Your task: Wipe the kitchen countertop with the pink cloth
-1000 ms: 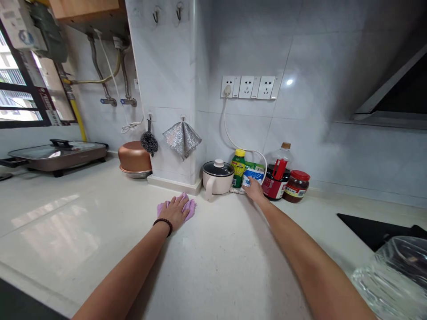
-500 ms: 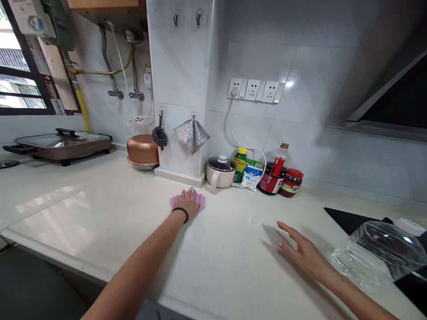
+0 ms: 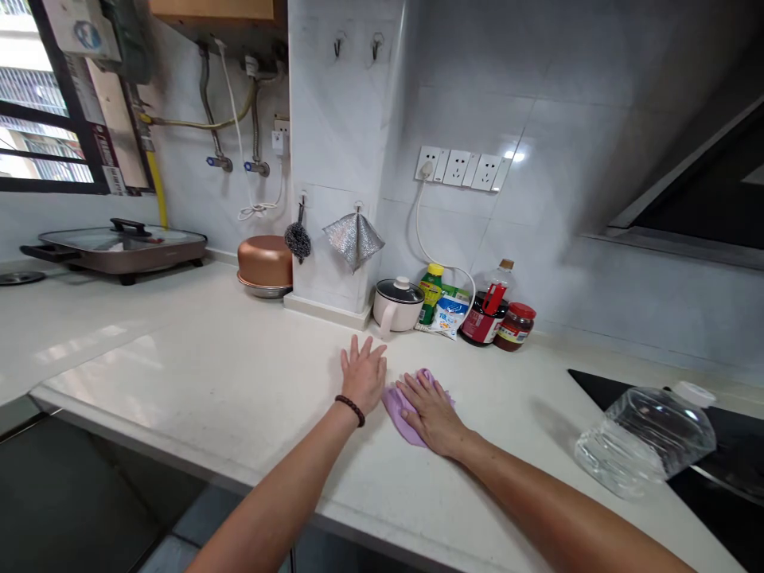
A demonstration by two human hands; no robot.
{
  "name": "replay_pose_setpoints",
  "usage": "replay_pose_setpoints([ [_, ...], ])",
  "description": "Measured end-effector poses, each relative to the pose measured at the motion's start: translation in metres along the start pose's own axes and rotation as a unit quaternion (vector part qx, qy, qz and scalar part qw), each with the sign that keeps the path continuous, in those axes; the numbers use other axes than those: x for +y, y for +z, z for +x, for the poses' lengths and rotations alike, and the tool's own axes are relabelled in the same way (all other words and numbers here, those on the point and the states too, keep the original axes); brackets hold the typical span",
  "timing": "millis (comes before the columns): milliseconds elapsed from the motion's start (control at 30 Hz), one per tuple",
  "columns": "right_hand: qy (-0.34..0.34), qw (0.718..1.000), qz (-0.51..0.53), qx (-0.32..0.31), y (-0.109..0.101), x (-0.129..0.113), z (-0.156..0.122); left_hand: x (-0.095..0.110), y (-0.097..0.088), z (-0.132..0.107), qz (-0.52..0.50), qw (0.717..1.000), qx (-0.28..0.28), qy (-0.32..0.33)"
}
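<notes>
At the centre of the frame, your left hand [image 3: 364, 378] is holding nothing, its fingers spread above or on the tabletop [image 3: 227, 382]; you cannot tell whether it is touching. Just beyond, the pale pot [image 3: 399, 313] is presenting its handle toward you; a forward reach could be knocking it askew.

Right of centre, the purple cloth [image 3: 403, 426] is lying on the tabletop, partly beneath your right hand [image 3: 435, 415]. Those fingers are extending flat across it, not clenching; uneven pressure could be bunching the cloth or letting it slip free.

Behind, the white cord [image 3: 419, 227] is looping toward the jars [image 3: 514, 328]; a wide sweep could be snagging it. At lower right, the clear bottle [image 3: 648, 438] is sitting near your right forearm, whose outward swing could be toppling it.
</notes>
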State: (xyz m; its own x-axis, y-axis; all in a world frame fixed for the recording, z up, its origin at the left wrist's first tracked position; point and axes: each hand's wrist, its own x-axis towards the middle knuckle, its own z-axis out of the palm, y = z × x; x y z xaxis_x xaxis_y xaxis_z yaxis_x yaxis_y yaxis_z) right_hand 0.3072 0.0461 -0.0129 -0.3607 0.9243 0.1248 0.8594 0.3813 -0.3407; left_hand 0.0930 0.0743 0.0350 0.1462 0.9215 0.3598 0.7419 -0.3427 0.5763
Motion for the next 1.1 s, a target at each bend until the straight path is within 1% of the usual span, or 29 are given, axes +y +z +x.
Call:
replay_pose_setpoints([
  [33, -0.001, 1.0, -0.02, -0.009, -0.001, 0.01, -0.003, -0.007, -0.007, 0.003, 0.008, 1.0, 0.019, -0.014],
  [67, 0.009, 0.999, -0.037, -0.008, -0.004, 0.023, -0.005, -0.013, -0.012, 0.005, 0.004, 0.999, 0.025, -0.031],
  [133, 0.068, 0.995, -0.07, 0.014, -0.016, 0.057, -0.004, -0.018, -0.015, 0.006, -0.023, 0.998, 0.014, -0.062],
  [167, 0.108, 0.99, -0.084, 0.036, -0.023, 0.076, -0.001, -0.018, -0.013, 0.005, -0.038, 0.997, 0.008, -0.064],
  [200, 0.141, 0.984, -0.094, 0.062, -0.031, 0.094, 0.004, -0.016, -0.011, 0.004, -0.049, 0.997, 0.003, -0.053],
  [267, 0.187, 0.969, -0.1, 0.127, -0.044, 0.125, 0.018, -0.01, -0.007, 0.002, -0.058, 0.998, -0.003, -0.001],
  [300, 0.205, 0.961, -0.101, 0.156, -0.048, 0.135, 0.027, -0.006, -0.005, 0.001, -0.054, 0.998, -0.006, 0.026],
  [367, 0.233, 0.947, -0.104, 0.195, -0.054, 0.146, 0.048, 0.0, -0.003, -0.001, -0.038, 0.997, -0.02, 0.058],
  [467, 0.241, 0.943, -0.112, 0.2, -0.051, 0.143, 0.086, 0.004, -0.006, -0.001, 0.004, 0.997, -0.035, 0.074],
  [567, 0.208, 0.955, -0.12, 0.177, -0.041, 0.13, 0.121, 0.006, -0.011, -0.001, 0.041, 0.994, -0.061, 0.078],
  [667, 0.173, 0.965, -0.133, 0.147, -0.029, 0.117, 0.145, 0.009, -0.014, -0.002, 0.065, 0.991, -0.085, 0.077],
  [767, 0.152, 0.97, -0.153, 0.112, -0.02, 0.107, 0.155, 0.012, -0.015, -0.003, 0.084, 0.989, -0.098, 0.068],
  [867, 0.138, 0.973, -0.171, 0.074, -0.018, 0.101, 0.158, 0.012, -0.014, -0.003, 0.103, 0.987, -0.107, 0.063],
  [1000, 0.129, 0.973, -0.187, 0.036, -0.021, 0.103, 0.158, 0.007, -0.01, -0.002, 0.118, 0.984, -0.123, 0.051],
  [1100, 0.138, 0.97, -0.197, 0.019, -0.027, 0.11, 0.153, 0.002, -0.008, -0.002, 0.132, 0.982, -0.129, 0.044],
])
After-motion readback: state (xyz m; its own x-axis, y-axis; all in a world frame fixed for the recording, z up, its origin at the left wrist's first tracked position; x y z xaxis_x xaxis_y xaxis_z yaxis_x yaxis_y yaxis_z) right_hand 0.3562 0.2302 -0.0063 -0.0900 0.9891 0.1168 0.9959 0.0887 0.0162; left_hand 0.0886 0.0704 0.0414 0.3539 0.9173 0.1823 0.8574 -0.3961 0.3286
